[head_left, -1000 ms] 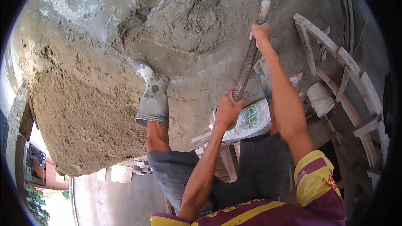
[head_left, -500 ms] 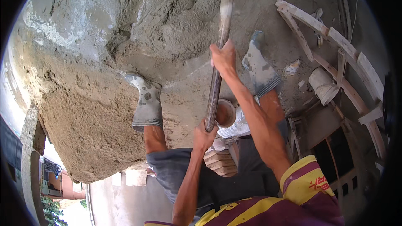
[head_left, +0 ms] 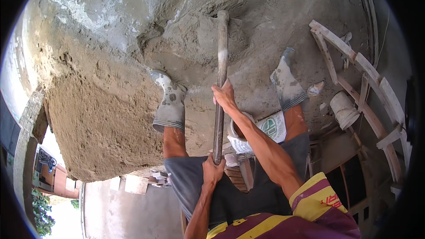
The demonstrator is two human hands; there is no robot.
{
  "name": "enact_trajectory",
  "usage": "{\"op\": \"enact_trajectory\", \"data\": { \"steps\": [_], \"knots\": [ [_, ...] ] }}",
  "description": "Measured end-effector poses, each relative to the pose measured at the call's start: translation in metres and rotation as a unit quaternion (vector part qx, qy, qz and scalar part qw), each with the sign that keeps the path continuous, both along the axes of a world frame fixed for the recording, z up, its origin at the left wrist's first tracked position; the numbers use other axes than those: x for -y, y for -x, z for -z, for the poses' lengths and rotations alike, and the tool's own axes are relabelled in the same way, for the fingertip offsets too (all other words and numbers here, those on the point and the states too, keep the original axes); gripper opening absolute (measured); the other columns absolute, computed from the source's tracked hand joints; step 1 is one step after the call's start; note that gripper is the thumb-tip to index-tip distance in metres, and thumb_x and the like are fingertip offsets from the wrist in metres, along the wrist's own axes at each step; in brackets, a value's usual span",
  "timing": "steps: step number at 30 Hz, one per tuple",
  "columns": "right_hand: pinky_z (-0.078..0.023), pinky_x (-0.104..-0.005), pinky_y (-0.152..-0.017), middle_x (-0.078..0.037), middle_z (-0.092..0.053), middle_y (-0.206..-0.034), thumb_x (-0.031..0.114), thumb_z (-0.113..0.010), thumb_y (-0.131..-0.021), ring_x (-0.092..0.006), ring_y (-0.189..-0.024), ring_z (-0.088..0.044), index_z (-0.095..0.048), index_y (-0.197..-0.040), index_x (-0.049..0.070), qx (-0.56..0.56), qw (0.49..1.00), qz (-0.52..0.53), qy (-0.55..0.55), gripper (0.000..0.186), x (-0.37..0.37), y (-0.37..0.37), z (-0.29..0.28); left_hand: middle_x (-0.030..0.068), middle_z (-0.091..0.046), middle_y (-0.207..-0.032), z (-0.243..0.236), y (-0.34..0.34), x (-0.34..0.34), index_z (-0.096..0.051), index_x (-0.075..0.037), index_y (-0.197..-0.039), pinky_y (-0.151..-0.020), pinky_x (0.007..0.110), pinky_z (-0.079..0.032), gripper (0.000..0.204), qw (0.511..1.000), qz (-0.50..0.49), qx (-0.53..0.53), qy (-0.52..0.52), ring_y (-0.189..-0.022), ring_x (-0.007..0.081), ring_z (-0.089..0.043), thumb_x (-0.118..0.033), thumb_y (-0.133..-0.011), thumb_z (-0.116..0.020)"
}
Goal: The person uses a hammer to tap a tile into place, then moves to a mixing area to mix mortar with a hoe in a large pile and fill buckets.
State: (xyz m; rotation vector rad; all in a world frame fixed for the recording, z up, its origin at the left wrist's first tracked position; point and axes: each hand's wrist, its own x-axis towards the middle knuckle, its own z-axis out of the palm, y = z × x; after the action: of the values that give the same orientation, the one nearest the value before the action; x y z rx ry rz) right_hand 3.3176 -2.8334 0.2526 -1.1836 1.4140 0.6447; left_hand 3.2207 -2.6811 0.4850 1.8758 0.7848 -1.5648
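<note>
A long wooden-handled hoe (head_left: pixel 222 55) runs up the middle of the view, its head end sunk in a mound of wet grey mortar (head_left: pixel 183 40); the mortar mostly hides the blade. My left hand (head_left: pixel 214 170) is wrapped round the handle's near end, close to my shorts. Farther up the handle, my right hand (head_left: pixel 224 95) grips it with fingers closed. On either side stand my grey rubber boots, the left one (head_left: pixel 170 102) beside the sand and the right one (head_left: pixel 285 79) on the mortar-smeared ground.
A large heap of brown sand (head_left: pixel 102 124) lies at left. Between my legs are a bucket (head_left: pixel 234 128) and a white printed sack (head_left: pixel 273 126). To the right, a dirty white bucket (head_left: pixel 343 108) lies tipped beside a wooden frame (head_left: pixel 354 90). A concrete post (head_left: pixel 24 150) stands far left.
Both hands have drawn the hoe back toward me and lower in view, and its head end now shows in the mortar. My view has shifted too.
</note>
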Motion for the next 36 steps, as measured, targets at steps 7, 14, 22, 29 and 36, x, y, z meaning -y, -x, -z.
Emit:
{"op": "enact_trajectory", "data": {
  "steps": [7,14,22,29,36],
  "knots": [
    [-0.043,-0.0347,-0.037,-0.006,-0.052,-0.062,0.006,-0.064,-0.091,-0.016,-0.042,-0.053,-0.048,-0.091,-0.003,0.133,0.99,0.01,-0.034,0.018,0.033,-0.127,0.003,0.03,-0.068,-0.079,0.064,-0.038,0.041,-0.061,0.004,-0.108,-0.066,0.05,-0.054,0.036,0.996,-0.05,0.08,-0.004,-0.081,0.0491,-0.07,-0.023,-0.089,-0.074],
    [-0.046,-0.0387,-0.041,-0.011,-0.06,-0.062,0.013,-0.069,-0.09,-0.0214,-0.046,-0.061,-0.053,-0.1,-0.008,-0.008,0.991,-0.131,0.008,0.029,0.002,-0.026,0.069,0.0304,-0.068,-0.08,0.048,0.0,0.046,-0.061,0.004,-0.107,-0.069,0.054,-0.052,0.039,0.998,-0.055,0.02,-0.028,-0.083,0.0496,-0.07,-0.03,-0.091,-0.072],
    [-0.04,-0.0309,-0.041,0.0,-0.048,-0.064,0.009,-0.066,-0.092,-0.0112,-0.044,-0.045,-0.048,-0.096,0.005,-0.017,0.998,0.039,-0.044,0.018,0.038,-0.037,-0.05,0.0307,-0.069,-0.082,0.011,0.047,0.031,-0.06,0.002,-0.113,-0.07,0.055,-0.054,0.041,0.997,-0.049,0.045,0.026,-0.084,0.0504,-0.07,-0.027,-0.089,-0.072],
    [-0.04,-0.0301,-0.044,-0.001,-0.051,-0.068,0.006,-0.066,-0.09,-0.011,-0.048,-0.046,-0.056,-0.081,0.003,0.067,0.987,0.147,-0.016,0.014,0.092,-0.083,0.089,0.0314,-0.068,-0.081,0.105,-0.065,0.036,-0.06,0.003,-0.108,-0.066,0.055,-0.053,0.038,0.991,0.074,0.102,0.035,-0.08,0.0511,-0.068,-0.027,-0.089,-0.075],
    [-0.043,-0.0334,-0.038,-0.003,-0.051,-0.063,0.006,-0.066,-0.087,-0.0146,-0.043,-0.051,-0.047,-0.098,0.002,-0.04,0.996,0.041,-0.067,0.022,-0.018,0.054,-0.054,0.0323,-0.069,-0.086,-0.049,0.07,0.0,-0.061,0.004,-0.114,-0.073,0.055,-0.054,0.043,0.997,-0.05,-0.064,-0.016,-0.088,0.0503,-0.069,-0.028,-0.088,-0.073]
  ]
}}
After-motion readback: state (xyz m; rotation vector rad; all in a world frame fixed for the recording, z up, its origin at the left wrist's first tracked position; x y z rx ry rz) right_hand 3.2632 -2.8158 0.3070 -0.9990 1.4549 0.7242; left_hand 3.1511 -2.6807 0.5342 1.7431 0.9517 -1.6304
